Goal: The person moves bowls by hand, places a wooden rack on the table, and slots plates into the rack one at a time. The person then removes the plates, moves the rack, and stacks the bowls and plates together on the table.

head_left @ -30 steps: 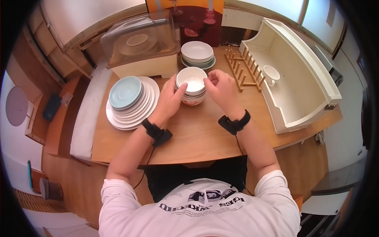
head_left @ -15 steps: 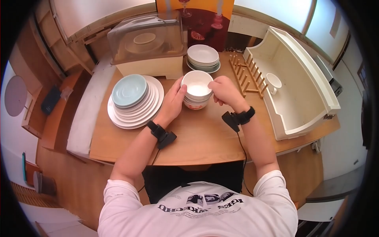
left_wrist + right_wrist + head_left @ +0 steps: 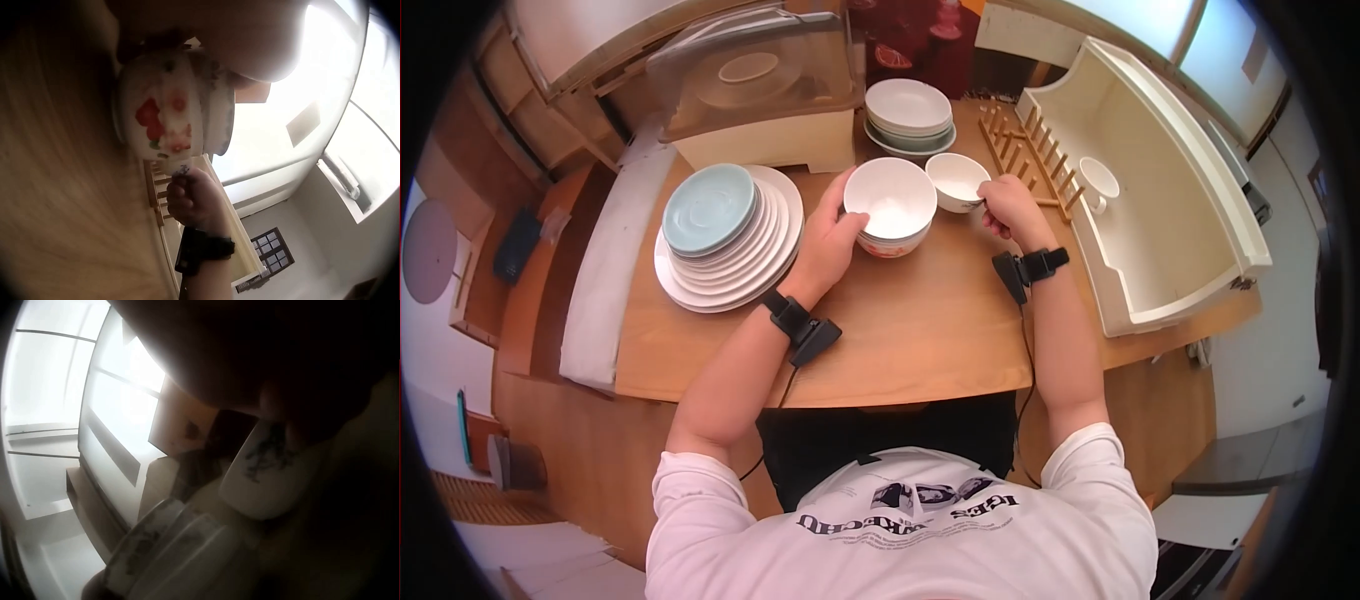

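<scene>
My left hand point(image 3: 830, 242) grips the left side of a stack of white bowls point(image 3: 890, 205), its thumb over the rim. Red flower prints show on the side of a lower bowl point(image 3: 159, 122) in the left wrist view. To the right of the stack, my right hand point(image 3: 1012, 208) pinches the rim of a smaller white bowl point(image 3: 955, 180) between thumb and fingers. A dark blue pattern marks that small bowl's outside in the right wrist view, where the hand is in deep shadow. The small bowl is tilted slightly.
A pile of plates point(image 3: 780, 215) with a pale blue saucer point(image 3: 710, 208) on top stands at left. Behind are a lidded box point(image 3: 765, 135) and more stacked bowls point(image 3: 908, 105). A wooden peg rack point(image 3: 1030, 160), a cup point(image 3: 1098, 180) and a cream bin point(image 3: 1170, 230) lie right.
My right hand has lifted the small bowl out of the top of the stack and moved it to the right. The left hand stays at the stack, where a wider bowl now shows on top.
</scene>
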Tool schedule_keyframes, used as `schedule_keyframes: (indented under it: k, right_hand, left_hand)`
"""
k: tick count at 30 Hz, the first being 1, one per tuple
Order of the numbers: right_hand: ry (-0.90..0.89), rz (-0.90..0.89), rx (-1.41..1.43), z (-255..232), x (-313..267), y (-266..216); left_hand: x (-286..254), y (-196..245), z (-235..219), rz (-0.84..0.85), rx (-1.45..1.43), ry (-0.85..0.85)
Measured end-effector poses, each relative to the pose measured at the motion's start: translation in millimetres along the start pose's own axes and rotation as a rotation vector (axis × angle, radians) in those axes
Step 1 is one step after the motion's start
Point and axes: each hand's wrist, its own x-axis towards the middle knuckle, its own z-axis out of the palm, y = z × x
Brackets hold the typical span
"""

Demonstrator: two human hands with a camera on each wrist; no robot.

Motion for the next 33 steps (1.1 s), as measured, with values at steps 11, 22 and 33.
schedule_keyframes:
  k: [11,22,33]
  right_hand:
    - [0.060,-0.036,-0.110,14,6,16]
    - [-0.211,-0.315,-0.024,43,-56,-28]
    - [-0.247,-0.185,0.124,34,-65,-39]
  left_hand:
    - [-5,5,-4,-0.072,-0.146,-0.013]
    - [-8,12,9,0.042,0.041,-0.161]
    - [-6,24,6,0.021,0.212,-0.155]
